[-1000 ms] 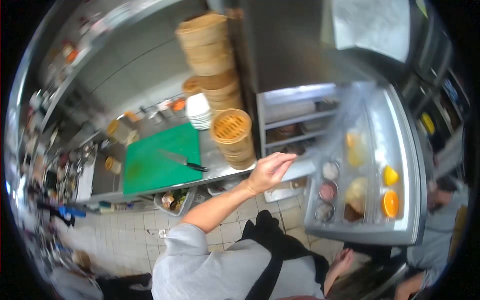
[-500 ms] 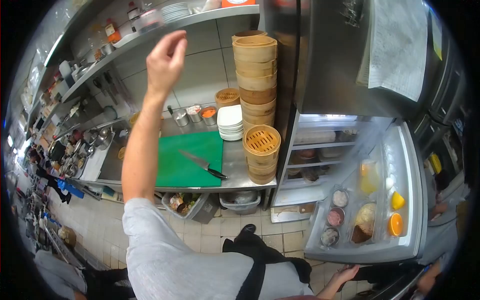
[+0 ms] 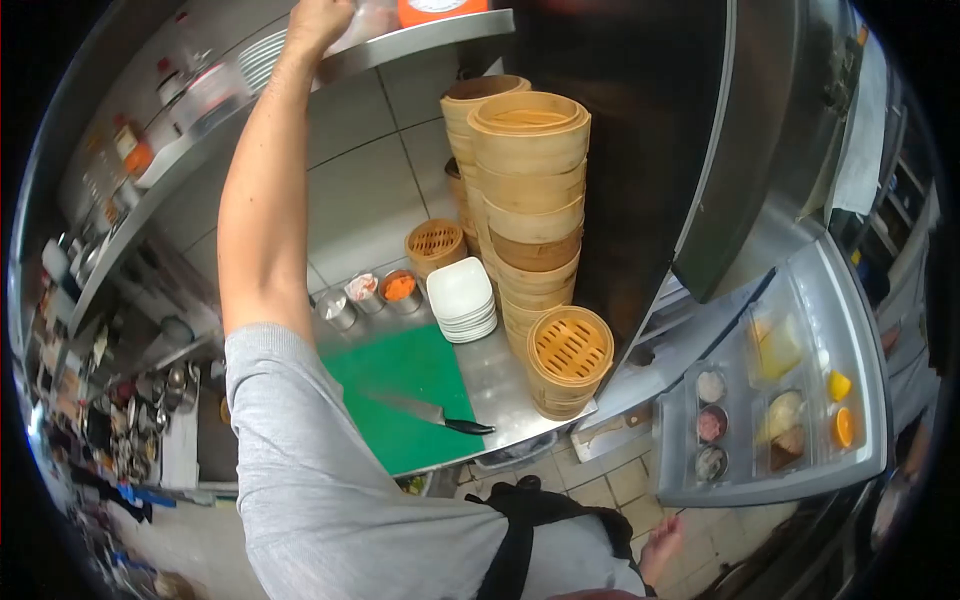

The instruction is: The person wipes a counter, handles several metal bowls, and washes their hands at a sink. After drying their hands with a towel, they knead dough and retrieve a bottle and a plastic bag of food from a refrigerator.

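Observation:
Raised to the upper shelf, my left hand [image 3: 322,22] is closed beside a clear plastic bag [image 3: 368,22]; what its fingers grip is hard to make out. My right hand [image 3: 662,545] hangs low over the floor, below the open fridge door [image 3: 680,487], fingers loosely apart and holding nothing. A knife with a black handle [image 3: 468,427] lies on the green cutting board [image 3: 410,375]. White square plates [image 3: 461,290] are stacked behind the board.
Tall stacks of bamboo steamers [image 3: 530,180] and a shorter one [image 3: 569,345] stand at the counter's right. Metal cups [image 3: 400,290] sit by the wall. An orange scale [image 3: 440,12] is on the shelf. Food containers and a halved orange [image 3: 843,428] fill the fridge door.
The view has shifted toward the shelf and counter. My left hand has gone up to the shelf and closed. My right hand has come away from the fridge door's lower edge.

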Demonstrator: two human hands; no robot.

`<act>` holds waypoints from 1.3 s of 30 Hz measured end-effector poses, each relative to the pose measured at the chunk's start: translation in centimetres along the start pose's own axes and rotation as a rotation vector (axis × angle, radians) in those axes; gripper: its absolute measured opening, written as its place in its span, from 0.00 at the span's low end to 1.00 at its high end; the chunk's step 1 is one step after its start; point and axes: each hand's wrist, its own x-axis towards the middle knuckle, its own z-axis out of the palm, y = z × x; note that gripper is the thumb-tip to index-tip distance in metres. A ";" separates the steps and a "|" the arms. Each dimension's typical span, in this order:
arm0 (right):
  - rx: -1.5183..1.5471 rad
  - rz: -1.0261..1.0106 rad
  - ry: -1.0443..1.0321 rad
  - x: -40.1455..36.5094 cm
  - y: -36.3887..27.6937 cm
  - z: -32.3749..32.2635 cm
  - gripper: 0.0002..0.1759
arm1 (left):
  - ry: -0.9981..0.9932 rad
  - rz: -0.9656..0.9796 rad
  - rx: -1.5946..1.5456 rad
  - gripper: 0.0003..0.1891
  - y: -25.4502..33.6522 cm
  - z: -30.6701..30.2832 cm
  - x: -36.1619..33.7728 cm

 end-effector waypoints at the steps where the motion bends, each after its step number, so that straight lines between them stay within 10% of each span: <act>1: 0.012 -0.004 0.019 -2.5 0.8 2.6 0.14 | -0.029 -0.015 0.040 0.21 0.6 0.4 0.5; 5: -0.071 -0.008 0.070 -8.4 1.0 9.0 0.08 | 0.015 0.104 0.151 0.22 -2.8 5.7 4.8; 10: -0.132 0.024 0.224 -7.4 1.1 7.7 0.08 | -0.885 0.268 0.067 0.23 -6.9 4.4 10.3; 11: -0.141 0.008 0.265 -6.7 1.4 7.2 0.09 | -0.365 -0.019 0.031 0.22 -7.4 8.2 8.1; 22: -0.214 0.071 0.163 -6.9 5.9 8.2 0.08 | -0.448 -0.355 -0.158 0.26 -0.8 3.0 7.3; 28: -0.235 0.070 0.109 -6.3 6.5 7.8 0.07 | -0.099 -0.301 -0.085 0.19 1.1 0.2 6.9; 35: -0.320 0.036 0.170 -5.9 4.5 9.9 0.07 | -0.313 -0.200 -0.164 0.23 -8.0 2.4 13.8; 39: -0.303 0.039 0.145 -5.7 4.3 10.6 0.07 | 0.190 -0.433 -0.521 0.13 -4.2 -0.2 12.5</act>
